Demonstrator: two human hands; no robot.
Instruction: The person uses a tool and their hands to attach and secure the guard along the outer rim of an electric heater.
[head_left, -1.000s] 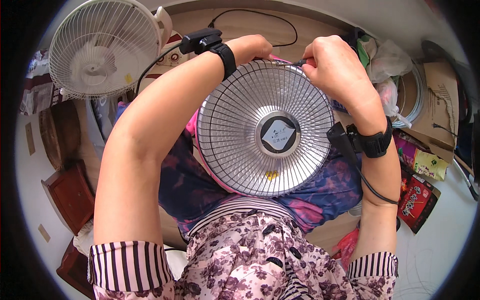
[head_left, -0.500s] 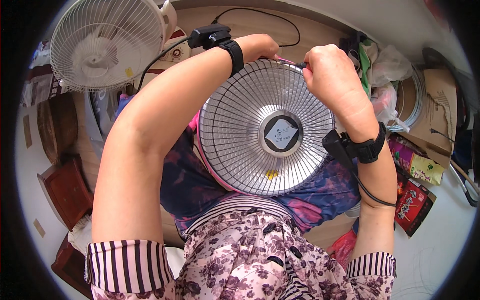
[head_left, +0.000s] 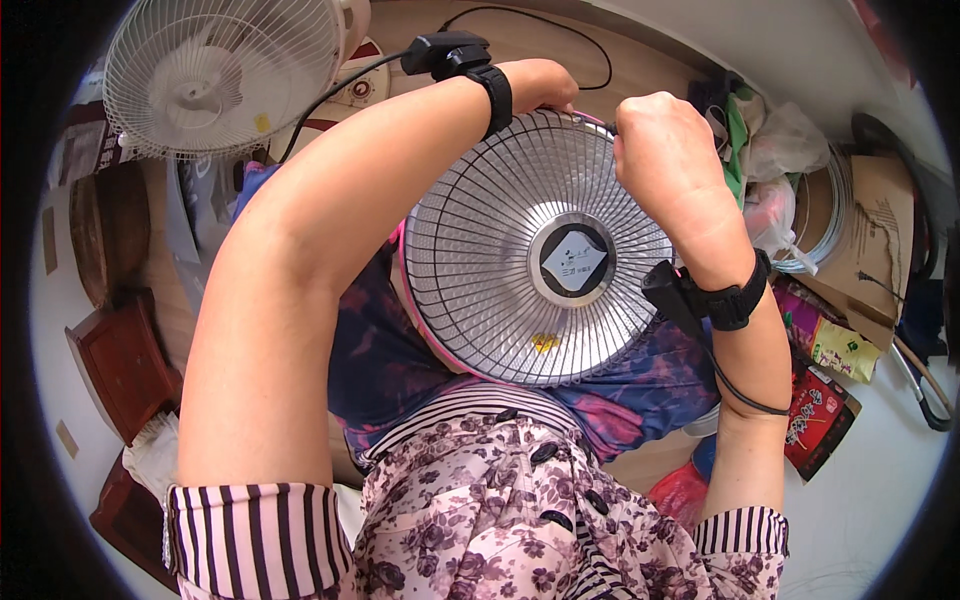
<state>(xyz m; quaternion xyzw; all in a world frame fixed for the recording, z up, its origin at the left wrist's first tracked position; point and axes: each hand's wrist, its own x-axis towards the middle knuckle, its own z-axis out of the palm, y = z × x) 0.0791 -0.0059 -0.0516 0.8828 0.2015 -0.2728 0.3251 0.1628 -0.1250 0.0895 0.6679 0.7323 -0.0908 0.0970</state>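
A round electric heater [head_left: 480,290] with a dark wire grille, a silver reflector and a pink rim rests tilted on my lap. My left hand [head_left: 542,82] reaches across to its far edge and is closed on the rim; most of its fingers are hidden by the wrist and the rim. My right hand [head_left: 665,145] is closed in a fist at the heater's upper right edge. A small dark tip pokes out between that fist and the rim; the rest of what it holds is hidden.
A white fan [head_left: 215,80] stands at the far left. Wooden stools [head_left: 120,365] line the left side. On the right lie plastic bags [head_left: 785,140], a wire coil [head_left: 830,215], cardboard [head_left: 880,235] and a red box [head_left: 815,425]. A black cable [head_left: 600,45] loops across the floor ahead.
The view has shifted slightly, and the heater appears a little farther right. Both hands keep their places at its far edge; less of the dark tip shows beside my right fist.
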